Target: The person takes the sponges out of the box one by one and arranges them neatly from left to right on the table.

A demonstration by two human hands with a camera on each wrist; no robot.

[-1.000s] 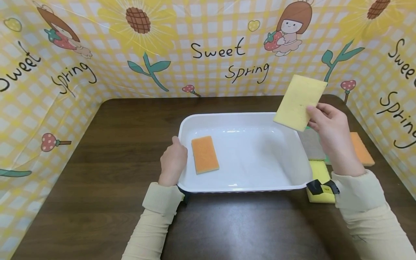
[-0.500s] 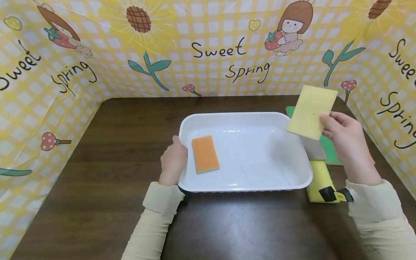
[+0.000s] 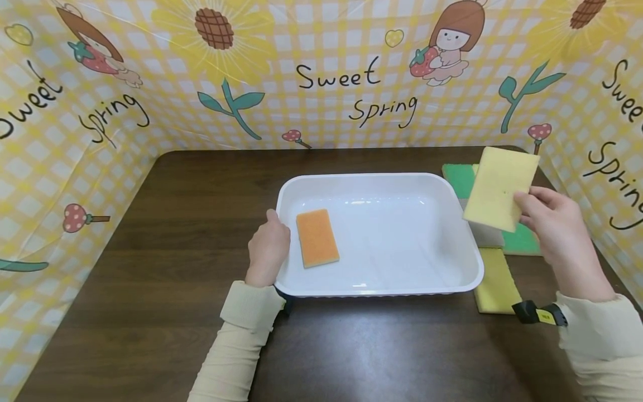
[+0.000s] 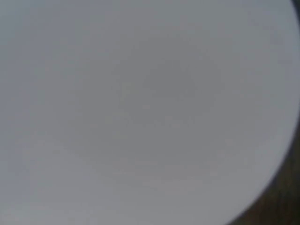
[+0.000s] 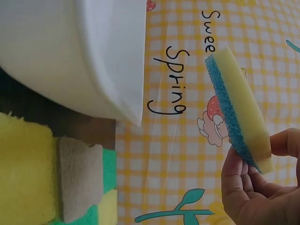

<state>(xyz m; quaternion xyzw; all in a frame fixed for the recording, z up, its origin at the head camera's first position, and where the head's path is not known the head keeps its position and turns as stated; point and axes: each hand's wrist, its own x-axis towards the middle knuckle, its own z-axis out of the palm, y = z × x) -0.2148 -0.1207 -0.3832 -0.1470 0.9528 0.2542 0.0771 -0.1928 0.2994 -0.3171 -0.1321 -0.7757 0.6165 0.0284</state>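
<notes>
My right hand (image 3: pixel 557 234) pinches a yellow sponge (image 3: pixel 499 190) between thumb and fingers, raised over the right end of a white basin (image 3: pixel 382 245). The right wrist view shows a blue scouring layer on the back of that sponge (image 5: pixel 246 110). At the basin's left end, my left hand (image 3: pixel 268 251) grips the rim, its fingers partly hidden beneath. One orange sponge (image 3: pixel 317 239) lies flat inside the basin, toward the left. Only the basin's blurred white wall (image 4: pixel 150 112) fills most of the left wrist view.
Right of the basin lie a grey sponge (image 3: pixel 488 235), a yellow sponge (image 3: pixel 497 282) and green sponges (image 3: pixel 519 240), partly covered by the held sponge and right hand. A yellow checked cloth (image 3: pixel 336 111) surrounds the dark wooden table (image 3: pixel 150 268) at the back and sides.
My right hand has moved right and toward me with the yellow sponge, away from over the basin. Green sponges behind it have come into view. The left hand, basin and orange sponge inside stay put.
</notes>
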